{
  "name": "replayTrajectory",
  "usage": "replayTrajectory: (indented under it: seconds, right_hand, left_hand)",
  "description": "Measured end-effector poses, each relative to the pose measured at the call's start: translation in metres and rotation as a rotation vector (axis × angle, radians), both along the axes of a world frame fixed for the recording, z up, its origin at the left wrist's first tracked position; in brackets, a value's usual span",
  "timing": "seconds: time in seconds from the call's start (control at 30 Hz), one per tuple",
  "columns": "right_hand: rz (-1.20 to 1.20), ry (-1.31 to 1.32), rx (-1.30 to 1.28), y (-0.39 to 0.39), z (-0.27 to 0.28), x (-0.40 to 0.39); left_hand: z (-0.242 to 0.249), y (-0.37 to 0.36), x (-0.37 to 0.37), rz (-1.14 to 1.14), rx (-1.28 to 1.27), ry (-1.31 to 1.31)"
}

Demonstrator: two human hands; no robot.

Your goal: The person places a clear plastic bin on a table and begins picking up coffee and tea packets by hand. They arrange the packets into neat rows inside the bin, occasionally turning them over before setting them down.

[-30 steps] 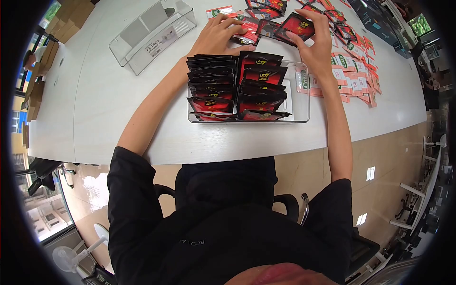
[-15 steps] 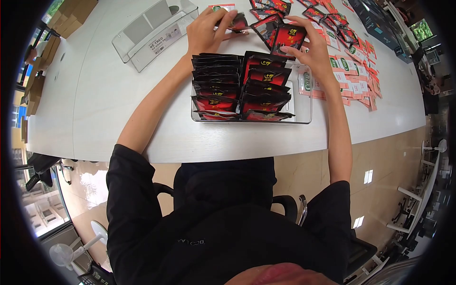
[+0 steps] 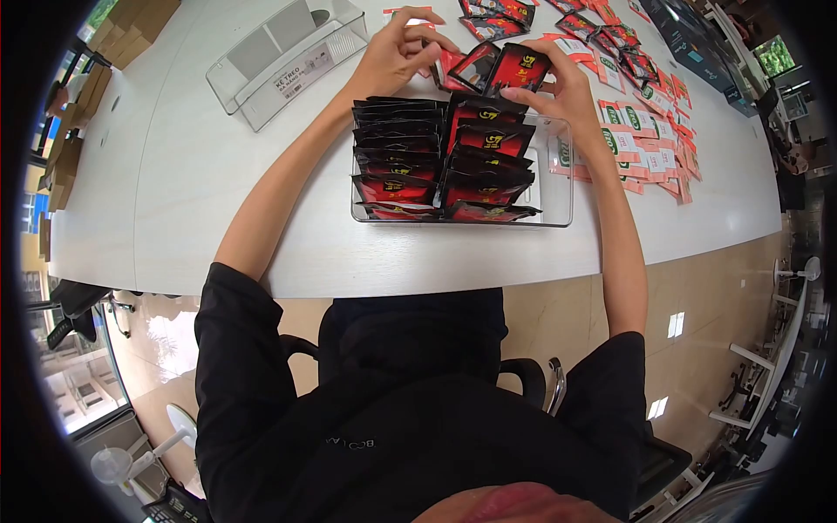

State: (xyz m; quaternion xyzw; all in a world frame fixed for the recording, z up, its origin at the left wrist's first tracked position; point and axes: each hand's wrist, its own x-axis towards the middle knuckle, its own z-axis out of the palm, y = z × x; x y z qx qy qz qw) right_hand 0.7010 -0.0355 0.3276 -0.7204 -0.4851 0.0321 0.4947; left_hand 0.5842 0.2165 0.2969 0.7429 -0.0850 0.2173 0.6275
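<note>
My right hand (image 3: 562, 83) grips a fanned bunch of black-and-red coffee sachets (image 3: 520, 71) above the back of the clear plastic bin, thumb in front and fingers behind. My left hand (image 3: 397, 57) is at the bunch's left side, thumb and forefinger closed at the top corner of a red sachet (image 3: 447, 63). Below the hands, the clear bin (image 3: 558, 205) holds two rows of similar sachets (image 3: 397, 161) standing on edge. On the right, part of the bin's floor shows.
Another clear bin with a paper label (image 3: 301, 74) stands at the left. Loose coffee sachets (image 3: 497, 26) lie at the back. Orange-and-white Cozy packets (image 3: 645, 148) are spread to the right, near a dark box (image 3: 697, 48). The table's front edge is close to my body.
My left hand has brought its sachet down and right against the bunch in my right hand. The right hand's bunch has shifted slightly left and up. The bin has stayed put.
</note>
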Motion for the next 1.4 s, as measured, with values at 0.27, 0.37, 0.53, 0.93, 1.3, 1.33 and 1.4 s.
replayTrajectory:
  seconds: [0.27,0.37,0.53,0.93,1.3,1.33,1.4]
  right_hand:
    - [-0.12,-0.031,0.066,0.003,-0.013,0.01]
    - [-0.095,0.081,0.12,0.0,-0.01,0.011]
    - [-0.02,0.269,0.231,-0.003,-0.003,0.009]
    - [-0.007,0.096,-0.006,0.002,-0.002,0.0]
    - [-0.086,-0.08,0.045,0.005,-0.009,0.0]
    - [-0.087,-0.08,0.046,0.005,-0.008,-0.002]
    - [-0.053,0.0,0.07,0.005,-0.004,-0.006]
  left_hand:
    - [0.011,0.0,-0.004,-0.185,0.029,0.162]
    - [0.004,0.008,0.003,-0.197,0.055,0.043]
    - [0.004,0.005,-0.002,-0.131,0.011,0.049]
    - [0.006,0.011,-0.002,-0.012,0.05,0.106]
    - [0.019,-0.008,-0.016,-0.058,0.246,0.26]
    - [0.016,-0.009,-0.014,-0.059,0.247,0.26]
    - [0.009,-0.009,-0.008,-0.029,0.352,0.24]
